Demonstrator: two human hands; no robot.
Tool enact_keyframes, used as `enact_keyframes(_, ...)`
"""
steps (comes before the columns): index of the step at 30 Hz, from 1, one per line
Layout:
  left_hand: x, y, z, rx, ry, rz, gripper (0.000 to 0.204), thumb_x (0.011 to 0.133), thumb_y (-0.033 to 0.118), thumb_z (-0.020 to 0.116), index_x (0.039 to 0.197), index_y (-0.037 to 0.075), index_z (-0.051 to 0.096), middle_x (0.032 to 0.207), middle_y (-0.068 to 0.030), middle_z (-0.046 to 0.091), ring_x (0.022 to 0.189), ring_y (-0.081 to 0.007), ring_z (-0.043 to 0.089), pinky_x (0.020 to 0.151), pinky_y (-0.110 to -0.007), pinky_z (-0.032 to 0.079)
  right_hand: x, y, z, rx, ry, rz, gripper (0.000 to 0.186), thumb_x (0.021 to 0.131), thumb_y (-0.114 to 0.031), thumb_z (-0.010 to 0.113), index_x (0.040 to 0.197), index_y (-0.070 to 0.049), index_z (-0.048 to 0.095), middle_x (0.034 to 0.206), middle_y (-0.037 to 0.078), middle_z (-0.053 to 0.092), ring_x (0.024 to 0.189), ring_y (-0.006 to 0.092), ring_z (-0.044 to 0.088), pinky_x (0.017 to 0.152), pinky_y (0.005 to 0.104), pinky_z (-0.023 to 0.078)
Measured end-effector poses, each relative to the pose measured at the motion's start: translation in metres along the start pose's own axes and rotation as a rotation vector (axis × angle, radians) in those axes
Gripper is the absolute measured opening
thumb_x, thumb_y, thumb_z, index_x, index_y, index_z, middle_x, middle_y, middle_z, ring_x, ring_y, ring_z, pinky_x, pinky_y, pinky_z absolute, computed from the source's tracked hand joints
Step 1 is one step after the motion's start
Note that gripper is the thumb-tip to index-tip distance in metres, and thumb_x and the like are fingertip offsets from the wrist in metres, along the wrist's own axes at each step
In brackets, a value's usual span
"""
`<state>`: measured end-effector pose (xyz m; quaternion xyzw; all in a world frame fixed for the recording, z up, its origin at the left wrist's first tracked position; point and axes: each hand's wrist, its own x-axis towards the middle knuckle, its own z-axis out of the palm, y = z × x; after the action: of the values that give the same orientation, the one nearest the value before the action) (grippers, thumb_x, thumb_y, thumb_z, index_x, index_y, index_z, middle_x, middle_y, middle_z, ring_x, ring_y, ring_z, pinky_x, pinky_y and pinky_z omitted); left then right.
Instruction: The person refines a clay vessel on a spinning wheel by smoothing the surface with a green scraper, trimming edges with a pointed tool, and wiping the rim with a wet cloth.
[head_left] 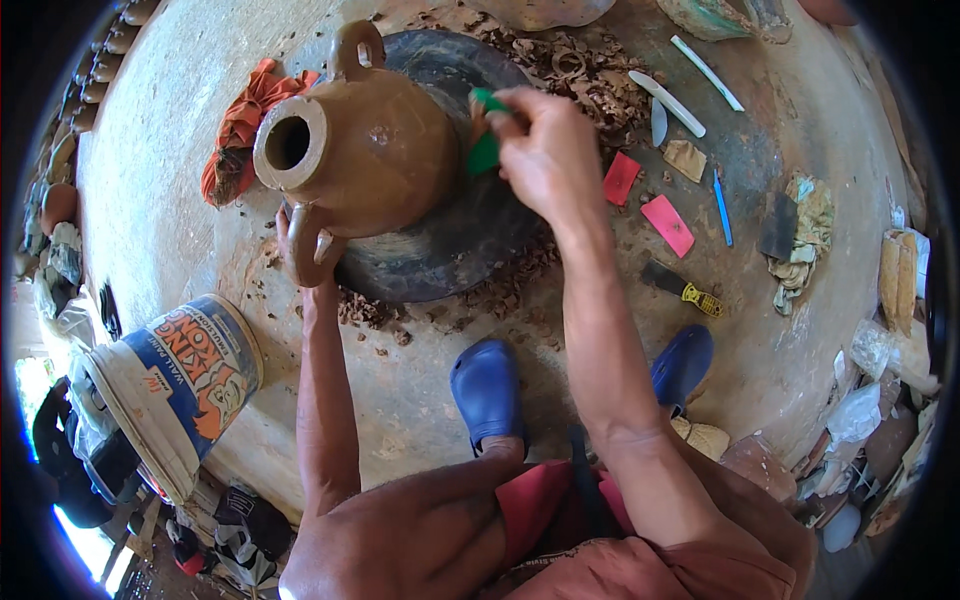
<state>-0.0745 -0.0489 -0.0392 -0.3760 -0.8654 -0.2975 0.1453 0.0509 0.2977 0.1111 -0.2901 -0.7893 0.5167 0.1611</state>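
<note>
A brown clay pot (385,150) with a narrow neck and two loop handles lies tilted on a dark round wheel (430,265), its mouth facing left. My left hand (286,238) grips it by the neck and near handle; most of the fingers are hidden behind the clay. In my right hand (550,150), a green flat scraper (484,153) is pinched against or very near the base of the pot. The right hand is slightly blurred, and the exact contact cannot be made out.
Clay shavings (590,75) surround the wheel. An orange cloth (250,115) lies left of the pot, a paint bucket (185,370) lower left. To the right are a pink scraper (667,225), a red piece (621,178), a blue stick (722,208), a putty knife (685,288) and a rag (805,235).
</note>
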Motion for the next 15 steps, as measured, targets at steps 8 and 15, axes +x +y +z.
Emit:
enact_keyframes(8, -0.014, -0.019, -0.007, -0.108, 0.071, -0.017, 0.045, 0.069, 0.014, 0.086, 0.112, 0.003, 0.073, 0.119, -0.0199, 0.071, 0.120, -0.0480, 0.060, 0.108, -0.058, 0.046, -0.018, -0.064, 0.010, 0.105, 0.009, -0.212, 0.015, 0.096, -0.008, 0.066, 0.096, 0.001, 0.078, 0.086, 0.026, 0.074, 0.081, 0.0434, 0.074, 0.074, 0.0489, 0.060)
enact_keyframes(15, -0.008, -0.012, -0.007, 0.007, 0.040, -0.100, 0.059, 0.075, 0.010, 0.084, 0.130, 0.001, 0.064, 0.128, -0.0187, 0.068, 0.124, -0.0419, 0.060, 0.110, -0.051, 0.047, 0.015, -0.007, 0.006, 0.006, -0.014, -0.034, 0.015, 0.093, -0.011, 0.070, 0.100, -0.002, 0.080, 0.084, 0.023, 0.075, 0.079, 0.0389, 0.076, 0.075, 0.0443, 0.060)
